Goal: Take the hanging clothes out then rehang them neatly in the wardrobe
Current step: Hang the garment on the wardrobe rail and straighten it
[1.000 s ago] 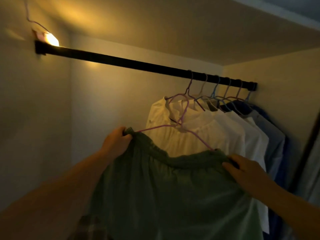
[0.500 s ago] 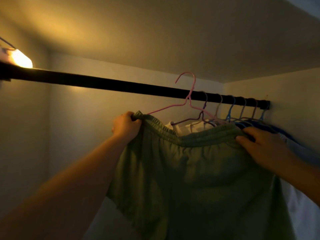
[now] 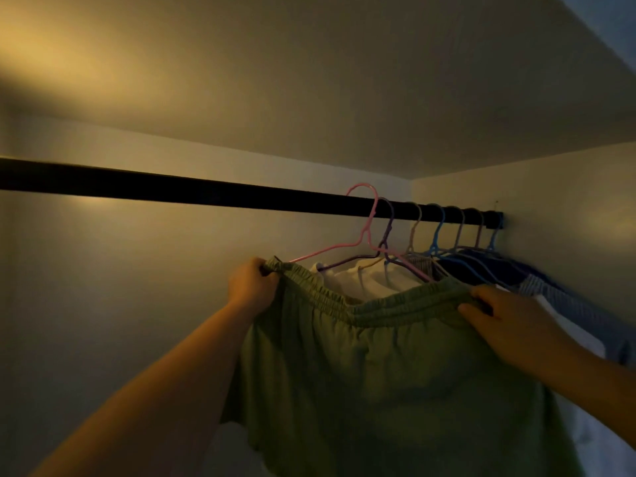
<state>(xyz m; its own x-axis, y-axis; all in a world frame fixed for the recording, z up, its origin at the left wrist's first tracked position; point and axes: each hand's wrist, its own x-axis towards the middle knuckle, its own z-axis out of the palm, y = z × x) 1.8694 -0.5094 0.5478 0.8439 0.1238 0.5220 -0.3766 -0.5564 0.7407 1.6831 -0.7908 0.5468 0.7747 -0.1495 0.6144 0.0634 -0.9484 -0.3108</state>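
A green garment with an elastic waistband (image 3: 378,373) hangs on a pink wire hanger (image 3: 368,232), whose hook sits at the black wardrobe rod (image 3: 206,191); I cannot tell whether it rests on it. My left hand (image 3: 253,287) grips the waistband's left end together with the hanger's arm. My right hand (image 3: 506,320) grips the waistband's right end. Behind it hang white shirts (image 3: 371,280) and dark blue clothes (image 3: 481,270) on several coloured hangers, bunched at the rod's right end.
The wardrobe's right side wall (image 3: 568,208) stands just past the last hanger. The top panel (image 3: 344,98) lies close above the rod. The rod's left stretch carries no hangers. Light is dim and yellow from the left.
Both hands have raised the green garment and its pink hanger from below the rod up to it; the hook now sits at the rod, left of the other hangers.
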